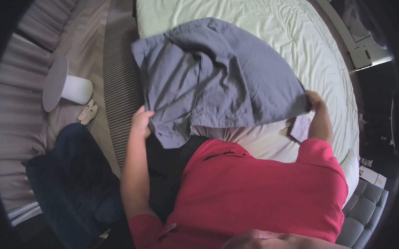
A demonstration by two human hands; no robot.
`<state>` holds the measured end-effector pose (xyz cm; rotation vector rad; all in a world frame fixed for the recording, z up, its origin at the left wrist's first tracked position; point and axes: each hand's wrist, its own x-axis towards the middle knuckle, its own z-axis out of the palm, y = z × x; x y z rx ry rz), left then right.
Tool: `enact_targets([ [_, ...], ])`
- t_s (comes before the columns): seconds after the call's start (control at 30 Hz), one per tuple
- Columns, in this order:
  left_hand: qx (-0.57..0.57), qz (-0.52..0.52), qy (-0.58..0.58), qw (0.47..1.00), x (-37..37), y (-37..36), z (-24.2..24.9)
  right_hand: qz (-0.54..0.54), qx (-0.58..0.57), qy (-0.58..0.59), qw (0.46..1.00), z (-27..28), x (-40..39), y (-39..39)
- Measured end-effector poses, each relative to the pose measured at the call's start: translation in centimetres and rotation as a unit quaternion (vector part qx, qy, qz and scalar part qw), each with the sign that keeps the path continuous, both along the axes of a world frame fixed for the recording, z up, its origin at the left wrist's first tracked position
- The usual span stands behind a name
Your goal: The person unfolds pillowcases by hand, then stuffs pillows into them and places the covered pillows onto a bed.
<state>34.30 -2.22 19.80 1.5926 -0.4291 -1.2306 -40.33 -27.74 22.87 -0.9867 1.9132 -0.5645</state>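
A large grey piece of cloth (224,75), seemingly a garment with a seam and a gathered edge nearest me, spreads out over the bed (275,16). Its far part is creased and folded, and its exact kind cannot be made out. My left hand (141,121) pinches its near left edge, beside the bed's side. Over the mattress, my right hand (313,99) grips the near right corner, with the fingertips partly hidden by the fabric. Just below that corner, a flat, pale-faced item with a dark edge (300,129) lies on the sheet.
A ribbed round side table (77,90) lies on its side at the left, near pale slippers (88,112). Dark blue fabric-covered furniture (78,181) stands at lower left. A tufted grey headboard (365,211) shows at lower right, and curtains (19,113) hang along the left.
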Motion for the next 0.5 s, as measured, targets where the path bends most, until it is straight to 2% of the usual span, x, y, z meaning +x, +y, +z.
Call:
enact_targets([
  [0.07, 0.011, 0.043, 0.125, 0.991, 0.5, 0.5, -1.2, 0.022, 0.045, 0.063, 0.997, 0.6, 2.4, 2.1],
  [0.17, 0.059, 0.079, 0.108, 0.989, -6.2, 4.4, -5.4, 0.055, 0.17, -0.026, 0.983, -1.6, 0.8, 7.5],
  [0.27, 0.082, 0.025, 0.029, 0.996, -8.7, 5.9, -6.0, 0.067, 0.166, -0.066, 0.982, -3.3, 0.2, 6.8],
  [0.37, 0.111, -0.028, -0.043, 0.993, -10.6, 6.6, -7.3, 0.06, 0.098, -0.045, 0.992, -4.3, 0.5, 3.4],
  [0.47, 0.086, 0.009, -0.038, 0.996, -10.6, 7.4, -8.2, 0.013, 0.082, -0.053, 0.995, -5.8, 1.5, -1.0],
  [0.5, 0.082, 0.016, -0.044, 0.996, -10.2, 7.6, -9.0, 0.015, 0.083, 0.037, 0.996, -6.0, 2.1, -2.0],
])
